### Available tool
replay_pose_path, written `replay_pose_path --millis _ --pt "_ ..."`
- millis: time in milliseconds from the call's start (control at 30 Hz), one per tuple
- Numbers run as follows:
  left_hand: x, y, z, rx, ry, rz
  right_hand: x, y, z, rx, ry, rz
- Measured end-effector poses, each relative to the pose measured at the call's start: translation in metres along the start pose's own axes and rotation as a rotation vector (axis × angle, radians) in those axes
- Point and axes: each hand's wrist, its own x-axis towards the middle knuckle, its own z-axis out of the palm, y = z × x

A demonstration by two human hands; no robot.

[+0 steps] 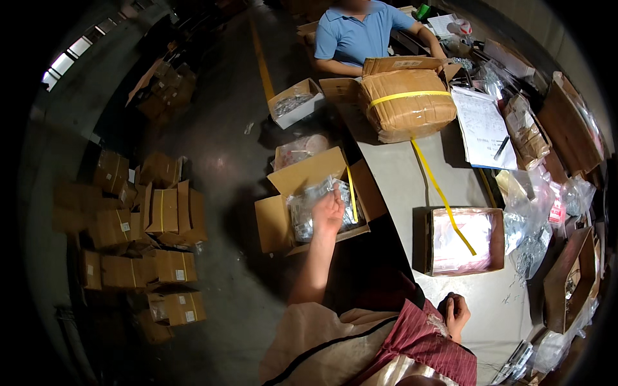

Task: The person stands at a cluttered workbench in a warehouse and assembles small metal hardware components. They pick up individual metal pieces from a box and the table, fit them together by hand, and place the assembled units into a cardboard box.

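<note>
My left hand (328, 211) reaches into an open cardboard box (273, 222) left of the table. Its fingers are closed at the edge of a clear plastic bag (320, 188). More clear bags with small greyish contents (300, 215) fill the box; what they contain is too small to make out. My right hand (458, 315) rests on the near part of the table (479, 299), its fingers curled. Something dark shows by those fingers, but what they hold, if anything, is hidden.
A taped carton (412, 106) trails a yellow strap (438, 186) over a shallow box (499, 241). Papers (479, 122) with a pen and plastic bags (531, 199) line the right. A person in a blue shirt (357, 35) is across the table. Stacked cartons (170, 264) stand left.
</note>
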Motion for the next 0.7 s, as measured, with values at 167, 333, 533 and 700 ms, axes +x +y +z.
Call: replay_pose_path --millis 167,333,533,700 --pt "0.004 -0.005 -0.005 0.069 0.032 0.051 -0.001 0.004 0.0 0.011 0.009 0.023" --pt "0.018 -0.011 -0.019 0.224 0.088 0.2 0.002 0.001 0.0 0.013 0.003 0.012" --pt "0.032 -0.016 -0.032 0.274 0.225 0.372 0.002 0.003 -0.001 0.009 0.007 0.022" --pt "0.045 -0.011 -0.053 0.204 0.271 0.283 0.004 -0.004 -0.001 -0.007 0.004 0.022"
